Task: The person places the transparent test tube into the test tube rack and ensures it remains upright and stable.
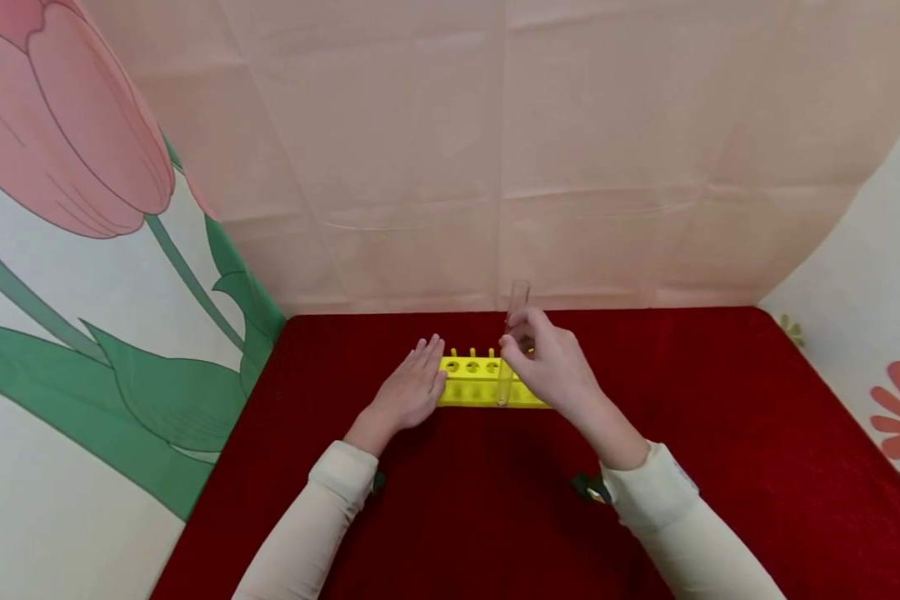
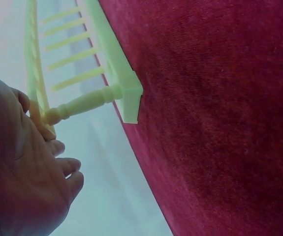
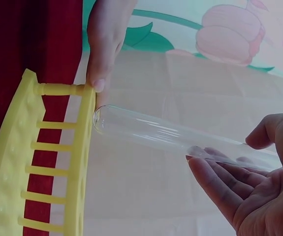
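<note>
A clear test tube [image 3: 146, 130], rounded end down, is tilted just above the yellow rack [image 1: 465, 400], pinched between thumb and fingers of the right hand [image 1: 555, 362]; the left hand [image 1: 412, 387], fingers extended, touches the rack's end; the glassy tube is probably light, stiff, slippery and fragile, best gripped gently near its top
</note>
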Tool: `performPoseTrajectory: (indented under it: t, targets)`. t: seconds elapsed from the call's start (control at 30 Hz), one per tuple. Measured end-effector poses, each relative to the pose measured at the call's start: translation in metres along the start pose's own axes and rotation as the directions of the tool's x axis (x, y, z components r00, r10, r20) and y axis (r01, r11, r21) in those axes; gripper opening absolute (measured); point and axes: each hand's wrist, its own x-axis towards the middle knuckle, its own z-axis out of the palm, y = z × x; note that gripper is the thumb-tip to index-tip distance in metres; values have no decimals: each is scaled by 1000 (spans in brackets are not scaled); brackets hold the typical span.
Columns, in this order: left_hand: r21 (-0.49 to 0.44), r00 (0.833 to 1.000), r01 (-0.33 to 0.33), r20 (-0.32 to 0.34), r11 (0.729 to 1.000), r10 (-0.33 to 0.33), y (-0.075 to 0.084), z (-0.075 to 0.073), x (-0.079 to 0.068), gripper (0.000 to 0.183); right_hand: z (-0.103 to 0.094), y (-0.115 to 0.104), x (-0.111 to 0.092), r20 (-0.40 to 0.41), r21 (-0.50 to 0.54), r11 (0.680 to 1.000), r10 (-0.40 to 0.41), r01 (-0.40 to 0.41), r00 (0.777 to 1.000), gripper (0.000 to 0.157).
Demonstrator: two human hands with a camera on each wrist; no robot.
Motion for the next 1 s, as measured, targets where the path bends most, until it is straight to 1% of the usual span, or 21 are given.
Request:
performPoseTrajectory:
  t: [0.33,0.5,0.7,0.8,1.0]
  targets:
    - [0,1000,1,4,1000,-1,-1,1,0,62,9,-8,9,-17,21,999,-49,50,999,23]
    - [2,1000,2,5,1000,-2,-1,0,1,62,12,-10,13,-17,29,998,-48,49,999,25]
    - [15,1000,13,19,1000,-13,0,1,1,63,15,-11,18,0,39,999,-31,30,1000,23]
    - [20,1000,12,15,1000,-12,0,0,0,63,17,-12,21,9,54,998,-20,19,1000,23]
    - [27,999,17,28,999,-18,1,-1,2,63,21,-12,29,19,69,998,-15,13,1000,25]
